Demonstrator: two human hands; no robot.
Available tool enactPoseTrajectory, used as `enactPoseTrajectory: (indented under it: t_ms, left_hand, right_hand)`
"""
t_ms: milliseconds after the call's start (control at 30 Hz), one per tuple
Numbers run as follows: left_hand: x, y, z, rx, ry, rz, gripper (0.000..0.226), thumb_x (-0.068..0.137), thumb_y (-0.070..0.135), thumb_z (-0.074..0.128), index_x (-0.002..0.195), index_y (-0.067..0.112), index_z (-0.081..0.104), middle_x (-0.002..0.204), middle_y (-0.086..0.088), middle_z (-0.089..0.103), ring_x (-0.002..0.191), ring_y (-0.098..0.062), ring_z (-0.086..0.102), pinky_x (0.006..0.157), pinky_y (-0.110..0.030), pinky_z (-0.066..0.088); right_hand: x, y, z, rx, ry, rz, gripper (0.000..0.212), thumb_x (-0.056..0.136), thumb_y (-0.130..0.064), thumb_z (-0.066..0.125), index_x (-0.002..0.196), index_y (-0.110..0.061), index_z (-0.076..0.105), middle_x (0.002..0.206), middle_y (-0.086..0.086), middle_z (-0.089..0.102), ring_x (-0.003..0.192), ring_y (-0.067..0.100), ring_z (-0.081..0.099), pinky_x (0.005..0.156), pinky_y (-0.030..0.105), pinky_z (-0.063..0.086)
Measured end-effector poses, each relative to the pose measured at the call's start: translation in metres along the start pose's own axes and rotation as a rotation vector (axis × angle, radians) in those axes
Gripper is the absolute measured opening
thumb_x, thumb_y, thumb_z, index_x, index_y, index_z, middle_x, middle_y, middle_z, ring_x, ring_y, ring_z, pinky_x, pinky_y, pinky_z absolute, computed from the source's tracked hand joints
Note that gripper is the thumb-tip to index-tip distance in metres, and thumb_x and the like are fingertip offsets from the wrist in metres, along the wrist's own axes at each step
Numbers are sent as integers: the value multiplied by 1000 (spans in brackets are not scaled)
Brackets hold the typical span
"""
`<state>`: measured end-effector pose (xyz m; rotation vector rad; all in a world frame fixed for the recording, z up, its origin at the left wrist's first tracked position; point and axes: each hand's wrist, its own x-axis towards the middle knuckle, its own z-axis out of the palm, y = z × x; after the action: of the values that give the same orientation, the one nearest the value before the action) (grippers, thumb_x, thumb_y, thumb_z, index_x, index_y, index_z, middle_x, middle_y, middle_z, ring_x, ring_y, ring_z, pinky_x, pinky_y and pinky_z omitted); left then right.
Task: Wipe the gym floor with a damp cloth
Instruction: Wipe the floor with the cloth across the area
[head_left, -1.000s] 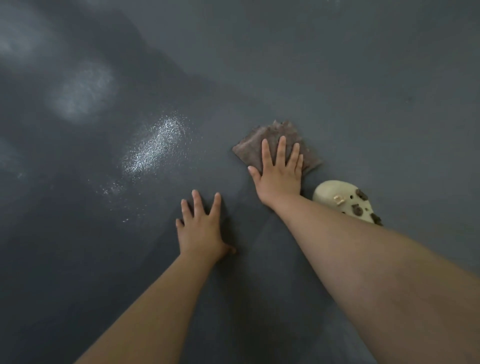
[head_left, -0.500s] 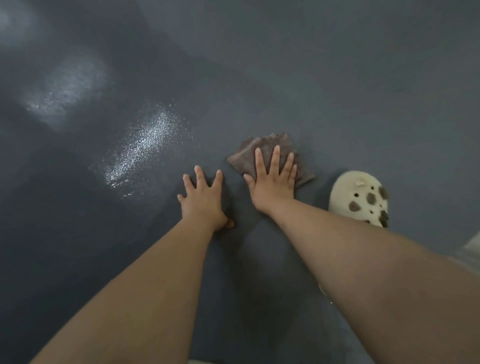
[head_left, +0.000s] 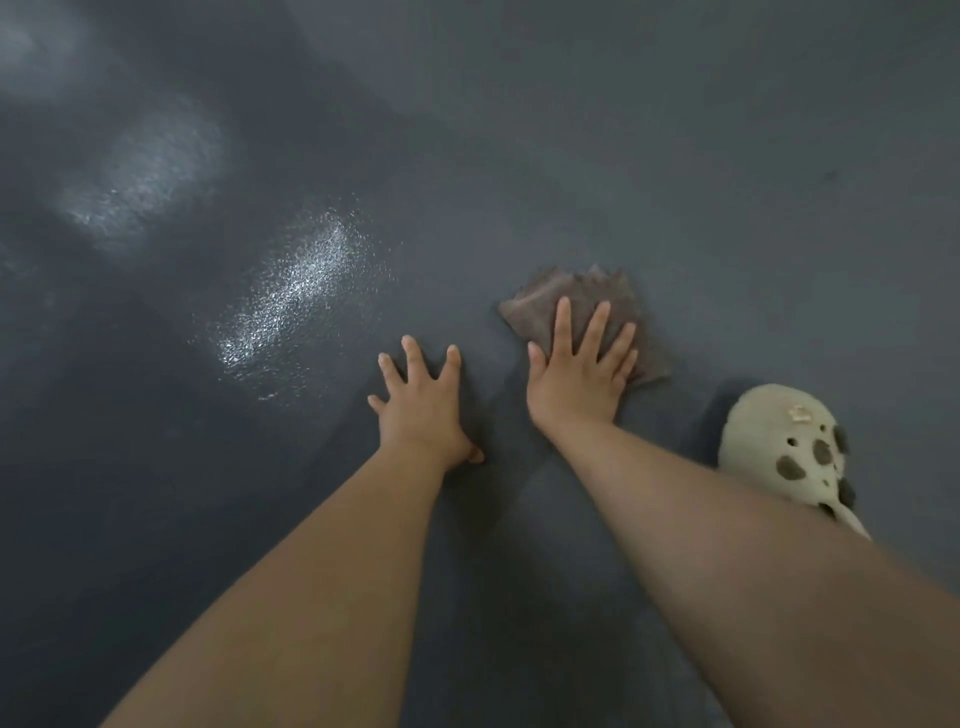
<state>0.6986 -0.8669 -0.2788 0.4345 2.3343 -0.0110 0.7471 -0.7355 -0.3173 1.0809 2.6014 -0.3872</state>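
Dark gym floor (head_left: 675, 156) shines wet past the flat left hand (head_left: 423, 410). Right hand (head_left: 576, 379) presses flat, fingers straight, on the cloth (head_left: 566, 296).

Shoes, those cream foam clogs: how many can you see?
1. The cream foam clog sits on the dark grey floor at right, beside the right forearm; a second may lie out of view.

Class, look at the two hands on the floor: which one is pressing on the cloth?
The right hand, fingers spread flat on the brown cloth. The left hand lies on the bare grey floor beside it.
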Motion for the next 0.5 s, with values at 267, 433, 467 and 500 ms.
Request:
enactPoseTrajectory:
  t_ms: [267, 433, 467, 500]
  left_hand:
    - [2, -2, 2, -15, 6, 10, 124, 63, 46, 84, 151, 29, -3, 155, -13, -21, 142, -44, -12, 110, -61, 20]
    - [2, -2, 5, -22, 14, 9, 124, 64, 44, 83, 151, 28, -4, 154, -14, -22, 141, -45, -14, 110, -62, 19]
    - [3, -2, 5, -21, 14, 7, 124, 65, 44, 84, 151, 28, -4, 154, -14, -22, 141, -45, -14, 110, -62, 19]
    - [3, -2, 5, -20, 13, 4, 124, 64, 43, 84, 151, 28, -4, 154, -15, -22, 141, -45, -14, 109, -62, 19]
  right_hand:
    - [26, -3, -1, -19, 51, 72, 64, 98, -51, 28, 151, -31, -1, 158, 15, -9, 141, 47, -9, 113, 56, -5]
    - [78, -11, -24, -41, 18, 19, 61, 98, -51, 26, 151, -35, 0, 158, 12, -12, 141, 45, -13, 113, 56, -7]
    - [81, -13, -25, -44, 11, 11, 60, 98, -51, 25, 150, -36, 0, 158, 12, -13, 141, 45, -13, 113, 56, -7]
    - [80, -15, -25, -53, 5, -8, 59, 99, -50, 25, 150, -37, 0, 158, 11, -14, 141, 45, -13, 113, 57, -7]
